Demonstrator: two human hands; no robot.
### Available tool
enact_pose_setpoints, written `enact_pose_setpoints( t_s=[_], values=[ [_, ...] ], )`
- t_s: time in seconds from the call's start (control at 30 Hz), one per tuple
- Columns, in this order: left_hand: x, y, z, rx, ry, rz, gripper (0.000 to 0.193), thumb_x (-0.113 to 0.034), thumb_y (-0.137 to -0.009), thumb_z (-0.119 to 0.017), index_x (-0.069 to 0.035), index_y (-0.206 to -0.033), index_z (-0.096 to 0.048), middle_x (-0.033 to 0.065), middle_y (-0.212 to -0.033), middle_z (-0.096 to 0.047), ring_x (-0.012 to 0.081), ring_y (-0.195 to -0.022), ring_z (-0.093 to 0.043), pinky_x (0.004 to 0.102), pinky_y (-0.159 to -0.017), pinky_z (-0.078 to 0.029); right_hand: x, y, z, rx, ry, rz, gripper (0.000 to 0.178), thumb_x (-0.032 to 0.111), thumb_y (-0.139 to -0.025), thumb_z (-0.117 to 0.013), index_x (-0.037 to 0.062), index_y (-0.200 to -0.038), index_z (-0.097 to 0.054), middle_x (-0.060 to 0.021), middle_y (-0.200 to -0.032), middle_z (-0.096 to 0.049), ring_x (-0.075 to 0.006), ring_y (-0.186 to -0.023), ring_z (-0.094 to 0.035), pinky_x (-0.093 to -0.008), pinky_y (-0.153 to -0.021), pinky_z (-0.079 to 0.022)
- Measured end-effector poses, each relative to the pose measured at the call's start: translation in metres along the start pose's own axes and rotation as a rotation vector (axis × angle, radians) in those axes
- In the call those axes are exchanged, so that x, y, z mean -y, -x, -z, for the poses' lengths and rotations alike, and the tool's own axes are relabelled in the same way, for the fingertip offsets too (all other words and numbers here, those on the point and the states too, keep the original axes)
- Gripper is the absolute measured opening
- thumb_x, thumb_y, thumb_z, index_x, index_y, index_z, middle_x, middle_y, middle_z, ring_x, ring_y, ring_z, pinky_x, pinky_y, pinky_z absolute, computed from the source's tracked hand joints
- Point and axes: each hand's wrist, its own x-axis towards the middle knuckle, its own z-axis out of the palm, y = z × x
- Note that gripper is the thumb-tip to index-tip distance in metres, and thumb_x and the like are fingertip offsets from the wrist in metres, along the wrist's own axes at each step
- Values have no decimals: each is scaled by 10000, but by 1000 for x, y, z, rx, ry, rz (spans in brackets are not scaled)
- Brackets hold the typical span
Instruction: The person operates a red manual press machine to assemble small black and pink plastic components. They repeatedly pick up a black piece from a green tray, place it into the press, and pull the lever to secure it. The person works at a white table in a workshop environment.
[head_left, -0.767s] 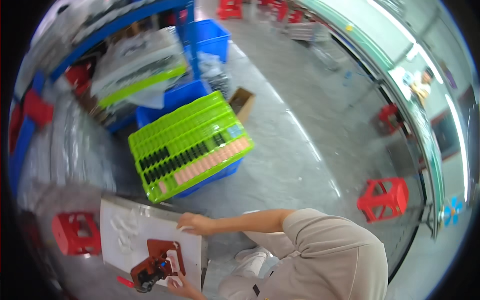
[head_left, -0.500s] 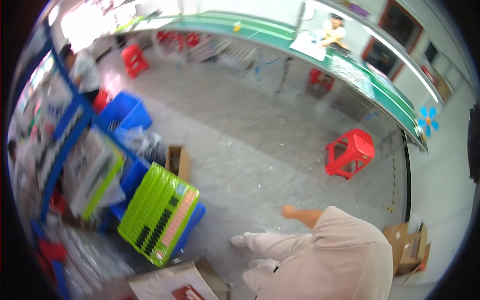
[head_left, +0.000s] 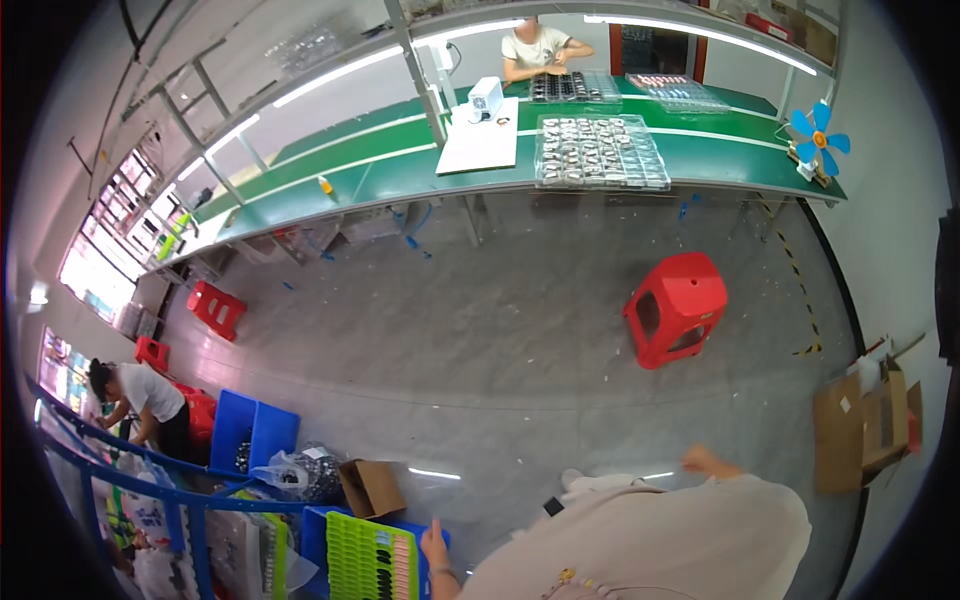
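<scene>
My left hand (head_left: 437, 547) is low in the view, beside a green tray (head_left: 345, 555) that holds rows of black and pink pieces over a blue bin. A thumb or finger points up; the other fingers are too small to make out, and I see nothing held. My right hand (head_left: 707, 462) is out in front of my body on the right, above the grey floor. Its fingers look loosely curled, with no object visible in them. A red plastic stool (head_left: 680, 305) is the nearest thing ahead of that hand.
Ahead runs a long green workbench (head_left: 480, 185) carrying clear trays of small parts (head_left: 600, 152) and a blue fan (head_left: 820, 140). A co-worker (head_left: 540, 50) sits behind it. Cardboard boxes (head_left: 865, 425) stand right; another person (head_left: 150, 405), blue bins (head_left: 270, 425) and a blue rack (head_left: 200, 500) are left.
My view has swung left-to-right and up, so the bench now faces me. The green tray has slipped to the lower edge, and my left hand has come into sight.
</scene>
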Motion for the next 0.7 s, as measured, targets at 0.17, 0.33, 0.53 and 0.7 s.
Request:
enact_pose_setpoints(
  t_s=[0.17, 0.33, 0.53, 0.7],
  values=[
    [-177, -151, -111, 294, -527, -428, 620, -569, -727, -737, -26, -1026, -708, 207, -1081, -669, 356, -1058, -606, 418, -919, -453, 201, 33, -17, 71, -103, 79, 291, 246, -849, -670, 19, -1030, -684, -97, -916, -705, -180, -807, -686, -322, -658, -557],
    [-396, -333, -234, 300, -682, -790, 678, -591, -664, -773, -26, -1029, -693, 199, -1181, -596, 371, -1159, -495, 464, -995, -381, 300, -23, 37, -169, -348, 197, 251, 209, -838, -658, 11, -988, -689, -93, -837, -691, -165, -730, -672, -292, -585, -535],
    [-727, -462, -437, 129, -547, -1128, 705, -492, -723, -771, -28, -1222, -591, 255, -1332, -452, 414, -1248, -377, 487, -1051, -337, 320, -15, 84, -478, -809, 18, 173, 164, -841, -638, -7, -815, -648, -83, -719, -629, -143, -558, -566, -294, -506, -462],
    [-914, -536, -580, 98, -634, -1089, 684, -516, -686, -797, -45, -1154, -629, 242, -1363, -367, 395, -1278, -316, 500, -1007, -377, 410, 27, 83, -567, -451, -105, 129, 148, -819, -641, 29, -770, -629, -59, -653, -601, -152, -540, -574, -287, -423, -435]
  ],
)
